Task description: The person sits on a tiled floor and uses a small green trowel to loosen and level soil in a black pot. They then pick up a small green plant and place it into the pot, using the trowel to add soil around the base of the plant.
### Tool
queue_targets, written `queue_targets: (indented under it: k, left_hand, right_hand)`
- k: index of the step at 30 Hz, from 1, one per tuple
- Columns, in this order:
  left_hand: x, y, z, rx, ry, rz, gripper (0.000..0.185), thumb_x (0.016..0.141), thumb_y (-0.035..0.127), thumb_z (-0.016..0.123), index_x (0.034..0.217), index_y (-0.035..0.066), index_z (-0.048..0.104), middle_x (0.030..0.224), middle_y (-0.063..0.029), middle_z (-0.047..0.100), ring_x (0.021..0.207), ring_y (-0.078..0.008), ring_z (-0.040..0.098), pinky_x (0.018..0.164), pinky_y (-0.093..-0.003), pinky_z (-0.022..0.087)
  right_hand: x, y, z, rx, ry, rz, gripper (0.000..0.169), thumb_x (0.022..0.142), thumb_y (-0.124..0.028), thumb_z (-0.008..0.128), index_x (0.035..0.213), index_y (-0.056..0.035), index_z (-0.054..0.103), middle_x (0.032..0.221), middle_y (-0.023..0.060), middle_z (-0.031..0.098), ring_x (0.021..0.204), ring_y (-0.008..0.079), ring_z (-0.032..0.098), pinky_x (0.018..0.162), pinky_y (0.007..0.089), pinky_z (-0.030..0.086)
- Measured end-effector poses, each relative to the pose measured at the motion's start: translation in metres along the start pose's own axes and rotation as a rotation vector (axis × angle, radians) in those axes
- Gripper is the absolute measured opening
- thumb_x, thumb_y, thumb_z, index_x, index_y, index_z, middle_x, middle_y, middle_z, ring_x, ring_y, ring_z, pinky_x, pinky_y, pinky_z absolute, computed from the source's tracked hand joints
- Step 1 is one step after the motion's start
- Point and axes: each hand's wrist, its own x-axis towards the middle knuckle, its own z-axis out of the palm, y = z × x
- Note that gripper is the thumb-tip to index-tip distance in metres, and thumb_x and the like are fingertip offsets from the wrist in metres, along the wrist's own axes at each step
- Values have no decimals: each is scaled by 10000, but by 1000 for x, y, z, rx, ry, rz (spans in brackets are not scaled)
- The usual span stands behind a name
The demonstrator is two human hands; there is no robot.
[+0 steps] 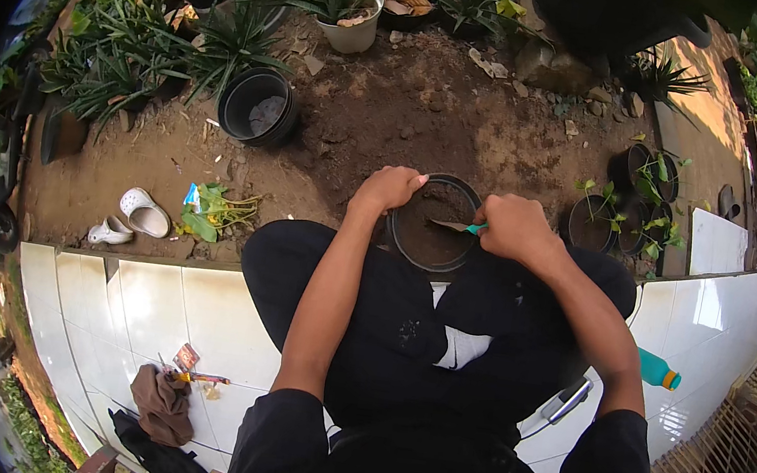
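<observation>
A round black plastic plant pot (429, 266) stands between my knees, with brown soil (430, 232) inside. My left hand (391, 188) grips the pot's rim at its upper left. In my right hand (518, 227), at the pot's right side, is the green handle of a small hand trowel (454, 227). The metal blade points left over the soil, its tip at or in the surface; which of these I cannot tell.
Nested black pots (259, 108) stand on the ground at upper left. White clogs (144, 213) and cut green leaves (207, 215) lie left. Potted seedlings (593, 220) stand right. A teal bottle (656, 370) and brown cloth (163, 405) lie on the white tiled ledge (222, 295).
</observation>
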Motion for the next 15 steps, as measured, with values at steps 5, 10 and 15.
queue_targets:
  k: [5,10,15]
  left_hand:
    - [-3,4,-1,103,86,72,325,1047,296,501,1018,44,705,943,-211,715,926,-408,686,801,-523,536]
    - [4,-3,2,229,166,183,253,1024,220,532,1056,36,703,951,-224,716,886,-393,693,764,-514,546]
    - [2,-12,-5,233,215,194,231,1019,174,530,1078,21,692,882,-224,717,712,-361,711,647,-483,563]
  right_hand:
    - [-4,-11,1,-20,110,17,284,708,-119,677,969,-73,780,868,196,731,893,357,725,773,466,576]
    - [4,-7,28,16,25,-51,262,777,-149,686,1012,-84,782,894,186,734,910,354,715,802,465,570]
    - [-15,-10,-26,37,-5,-28,260,754,-114,672,983,-75,787,911,189,740,900,345,724,793,459,574]
